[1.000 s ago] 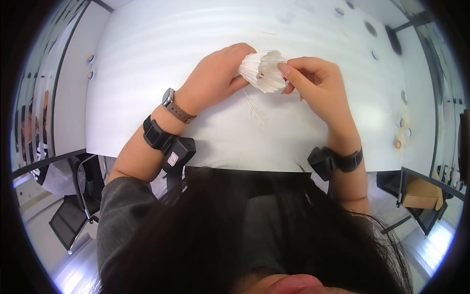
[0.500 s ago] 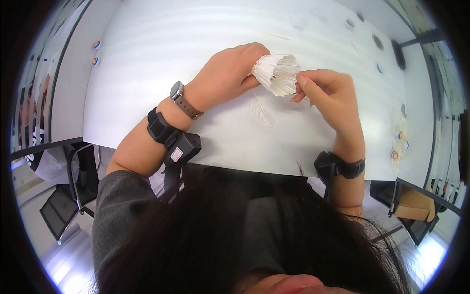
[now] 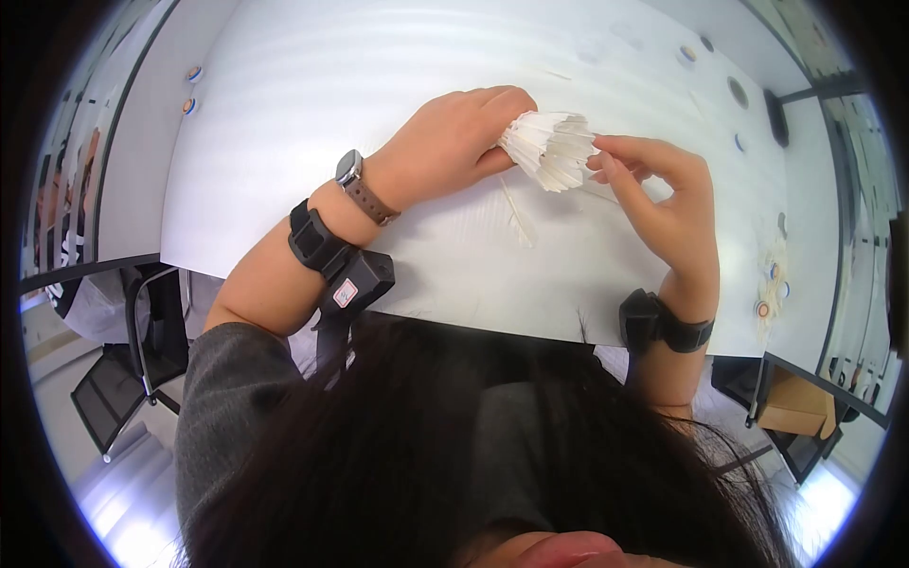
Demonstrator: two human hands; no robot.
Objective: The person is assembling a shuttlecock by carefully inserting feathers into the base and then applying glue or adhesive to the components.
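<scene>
A white feather shuttlecock (image 3: 550,148) is held above the white table, its feathered skirt opening to the right. My left hand (image 3: 466,135) is closed round its narrow end, so the base is hidden. At the right rim of the skirt, my right hand (image 3: 660,177) has thumb and index finger pinched at a feather edge; the exact contact is hard to see. Below the shuttlecock, a loose feather (image 3: 518,216) lies on the table.
White table (image 3: 454,270) under both hands. Two small round pieces (image 3: 193,74) lie at the left edge. Several round pieces with feathers (image 3: 774,275) lie at the right. Another round piece (image 3: 687,54) and a dark disc (image 3: 738,92) are at the back right.
The view has shifted slightly. The shuttlecock has turned a little in my left hand, and the fingers of my right hand now sit at the skirt's outer rim, a little farther out.
</scene>
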